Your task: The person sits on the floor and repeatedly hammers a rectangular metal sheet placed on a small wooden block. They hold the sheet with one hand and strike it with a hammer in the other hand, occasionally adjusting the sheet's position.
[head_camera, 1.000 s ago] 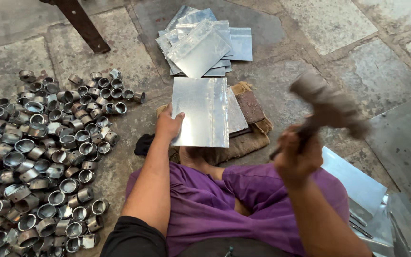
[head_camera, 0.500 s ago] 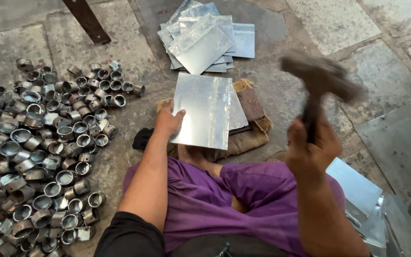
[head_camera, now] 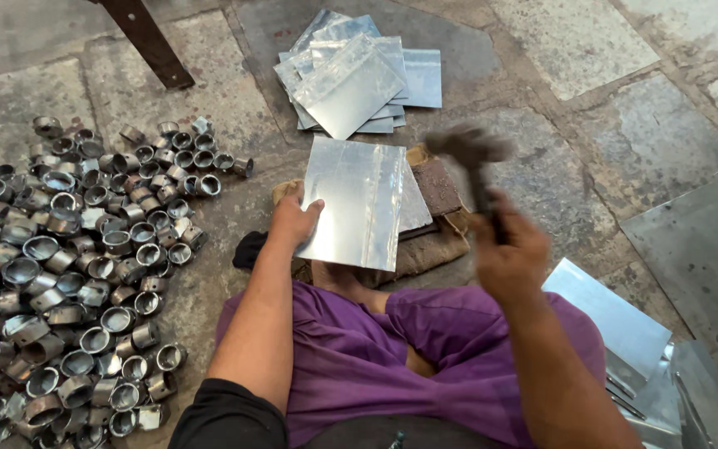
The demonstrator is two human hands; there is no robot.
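Shiny metal sheet (head_camera: 359,204) lies at frame centre on a brown block (head_camera: 435,187), pinned flat by the left hand (head_camera: 294,223). Right hand (head_camera: 508,258) grips a blurred hammer (head_camera: 469,154), centre right. Metal rings (head_camera: 60,266) fill the left.

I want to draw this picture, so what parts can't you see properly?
- Hammer, head view: blurred by motion, so its head shape is unclear.
- Right hand: blurred too; fingers hard to tell apart.
- Block: mostly covered by the metal sheet under the left hand.
- Metal rings: pile cut off by the left edge.
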